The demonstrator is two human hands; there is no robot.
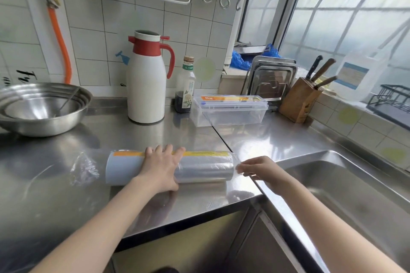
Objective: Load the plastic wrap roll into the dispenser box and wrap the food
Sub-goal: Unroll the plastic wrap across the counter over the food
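Steel tabletop [255,139] carries the roll [199,167] lying flat; the left hand [160,167] presses it with straight fingers, likely to stop rolling. The right hand [258,167], fingers loose, plucks at the wrapper end. The box [229,109] waits behind.

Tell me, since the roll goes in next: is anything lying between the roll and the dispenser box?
Nothing visible does. Bare steel counter separates the plastic wrap roll from the dispenser box; the thermos and bottle stand off to the left.

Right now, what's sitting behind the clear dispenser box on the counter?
Behind the dispenser box stainless trays lean upright against the ledge, with the knife block to their right. The box hides the trays' bottom edges.
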